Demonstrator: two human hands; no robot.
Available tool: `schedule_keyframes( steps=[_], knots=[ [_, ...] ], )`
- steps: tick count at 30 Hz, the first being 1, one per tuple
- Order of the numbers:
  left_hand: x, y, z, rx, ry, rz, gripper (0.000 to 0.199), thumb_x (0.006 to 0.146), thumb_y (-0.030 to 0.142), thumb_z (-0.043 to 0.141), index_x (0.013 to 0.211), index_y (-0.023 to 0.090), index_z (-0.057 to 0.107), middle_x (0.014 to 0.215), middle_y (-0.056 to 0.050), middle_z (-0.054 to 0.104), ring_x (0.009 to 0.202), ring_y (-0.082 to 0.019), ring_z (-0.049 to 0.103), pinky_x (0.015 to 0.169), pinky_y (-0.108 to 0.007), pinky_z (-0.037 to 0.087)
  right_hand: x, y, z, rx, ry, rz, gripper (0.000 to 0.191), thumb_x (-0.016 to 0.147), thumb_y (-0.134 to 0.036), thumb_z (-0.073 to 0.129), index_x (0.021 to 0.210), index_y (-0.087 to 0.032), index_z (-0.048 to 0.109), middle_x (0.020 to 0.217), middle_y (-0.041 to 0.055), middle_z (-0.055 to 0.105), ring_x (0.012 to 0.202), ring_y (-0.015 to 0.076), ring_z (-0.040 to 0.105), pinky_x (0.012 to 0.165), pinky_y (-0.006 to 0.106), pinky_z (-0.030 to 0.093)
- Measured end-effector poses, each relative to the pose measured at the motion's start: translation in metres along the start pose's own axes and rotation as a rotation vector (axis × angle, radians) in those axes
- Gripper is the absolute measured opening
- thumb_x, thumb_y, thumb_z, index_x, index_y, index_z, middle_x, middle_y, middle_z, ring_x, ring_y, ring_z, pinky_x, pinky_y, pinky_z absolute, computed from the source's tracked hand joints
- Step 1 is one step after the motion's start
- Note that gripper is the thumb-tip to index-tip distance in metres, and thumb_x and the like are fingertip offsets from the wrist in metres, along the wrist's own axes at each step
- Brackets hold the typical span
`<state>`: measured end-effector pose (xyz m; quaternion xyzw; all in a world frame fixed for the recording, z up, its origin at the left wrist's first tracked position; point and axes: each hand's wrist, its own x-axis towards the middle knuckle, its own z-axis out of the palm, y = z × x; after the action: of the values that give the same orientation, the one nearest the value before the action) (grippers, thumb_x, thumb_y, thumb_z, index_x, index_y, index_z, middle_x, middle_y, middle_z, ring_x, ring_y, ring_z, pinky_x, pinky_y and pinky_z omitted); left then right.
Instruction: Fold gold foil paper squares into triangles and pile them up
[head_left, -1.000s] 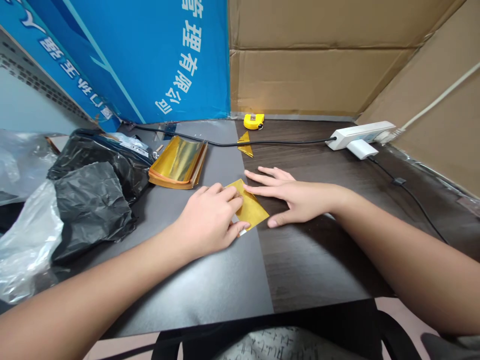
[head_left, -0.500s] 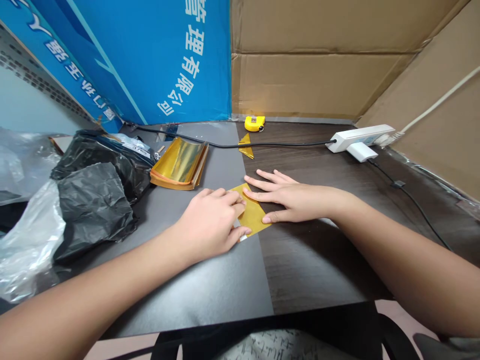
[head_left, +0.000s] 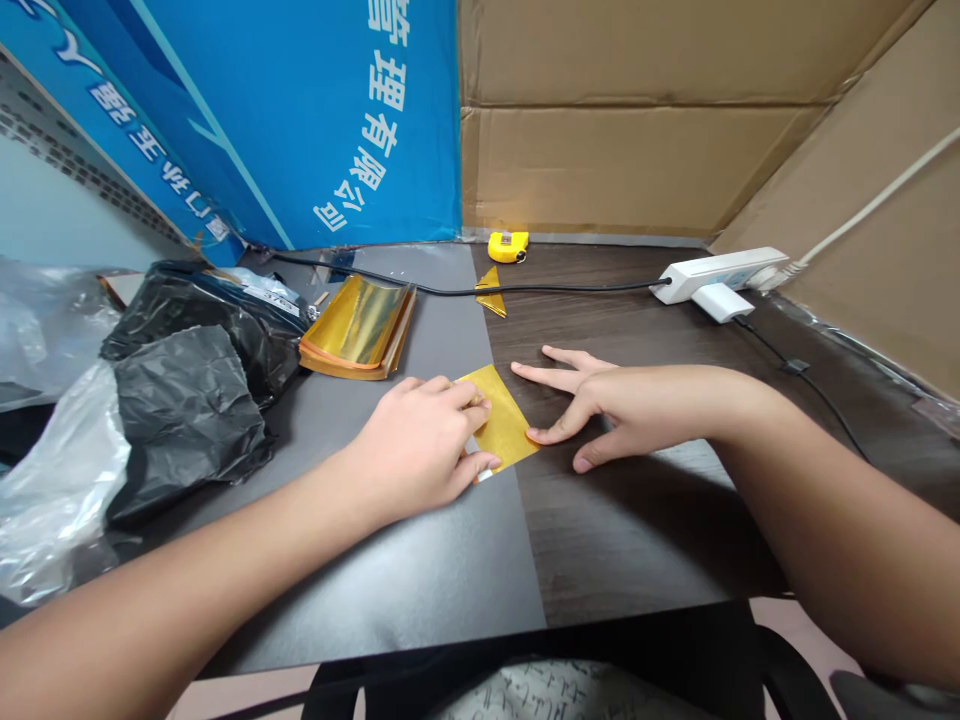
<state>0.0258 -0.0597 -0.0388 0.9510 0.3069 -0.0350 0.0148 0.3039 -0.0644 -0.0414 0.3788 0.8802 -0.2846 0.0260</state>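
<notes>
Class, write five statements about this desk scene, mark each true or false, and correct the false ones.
1. The bare left hand touches the thin, flat, yellow film-like sheet. True.
2. The left hand hides the whole sheet. False: much of it shows.
3. The bare right hand has its fingers spread. True.
4. The long white plastic power strip lies right of the rounded yellow plastic tape measure. True.
5. The right hand rests on the power strip. False: it is at the sheet's right corner.
</notes>
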Motion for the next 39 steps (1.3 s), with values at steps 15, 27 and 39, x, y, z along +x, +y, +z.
schedule_keyframes(
  steps=[15, 27, 39],
  knots=[
    [0.0, -0.002, 0.002, 0.007, 0.033, 0.036, 0.04, 0.095, 0.05, 0.062, 0.118, 0.018, 0.07, 0.116, -0.007, 0.07, 0.105, -0.029, 0.065, 0.085, -0.045, 0.052, 0.042, 0.007, 0.022, 0.06, 0.546, -0.149, 0.024, 0.094, -0.039, 0.066, 0.11, -0.027, 0.08, 0.142, 0.0078, 0.063, 0.135, 0.03, 0.053, 0.114, 0.054, 0.042],
    [0.005, -0.004, 0.0, -0.007, -0.017, 0.068, 0.041, 0.095, 0.049, 0.063, 0.119, 0.017, 0.071, 0.121, -0.008, 0.069, 0.109, -0.03, 0.063, 0.089, -0.045, 0.052, 0.057, 0.012, 0.026, 0.096, 0.619, 0.054, 0.012, 0.082, -0.036, 0.079, 0.09, -0.028, 0.08, 0.133, 0.0052, 0.067, 0.13, 0.0306, 0.053, 0.113, 0.056, 0.037],
    [0.008, -0.006, -0.002, -0.009, -0.027, 0.106, 0.038, 0.093, 0.048, 0.067, 0.111, 0.015, 0.074, 0.108, -0.009, 0.069, 0.099, -0.027, 0.063, 0.086, -0.041, 0.053, 0.08, 0.011, 0.025, 0.116, 0.773, 0.303, 0.028, 0.076, -0.044, 0.081, 0.076, -0.022, 0.064, 0.118, 0.0084, 0.062, 0.121, 0.0323, 0.053, 0.105, 0.056, 0.041]
  ],
)
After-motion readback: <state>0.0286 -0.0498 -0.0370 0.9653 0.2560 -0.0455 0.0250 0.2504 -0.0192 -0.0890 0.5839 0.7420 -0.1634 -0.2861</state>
